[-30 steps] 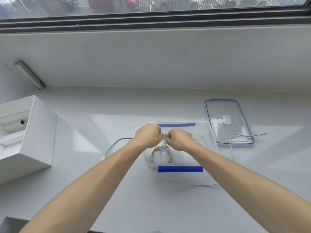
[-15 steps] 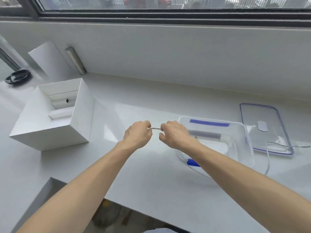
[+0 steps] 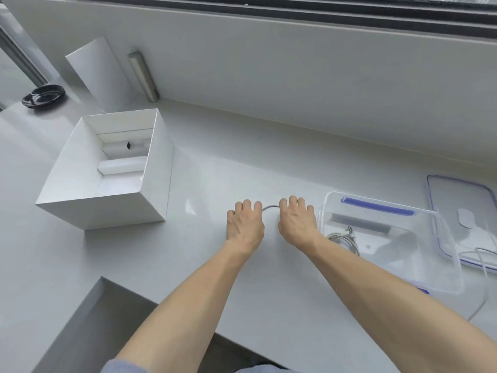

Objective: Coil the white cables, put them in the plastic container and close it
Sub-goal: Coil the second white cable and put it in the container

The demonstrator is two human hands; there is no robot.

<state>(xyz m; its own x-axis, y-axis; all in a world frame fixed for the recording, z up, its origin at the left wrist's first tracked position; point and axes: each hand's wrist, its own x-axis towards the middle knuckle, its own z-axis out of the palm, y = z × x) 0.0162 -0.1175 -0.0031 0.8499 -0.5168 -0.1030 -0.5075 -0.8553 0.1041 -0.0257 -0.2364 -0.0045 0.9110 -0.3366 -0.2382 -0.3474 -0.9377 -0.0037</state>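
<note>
My left hand and my right hand rest knuckles-up on the white counter, left of the clear plastic container. A short arc of white cable spans between them, pinched by both. A coiled cable lies inside the container, partly hidden by my right forearm. The container's clear lid with a blue rim lies flat to its right. Another loose white cable trails over the lid and down past the container.
An open white cardboard box stands at the left. A black dish sits at the far left. A white card and a metal tube lean on the wall. The counter's front edge has a cut-out at lower left.
Both hands moved out of the container to the counter on its left, drawing a cable end with them and lowering it. The view swung left, bringing the box into fuller view.
</note>
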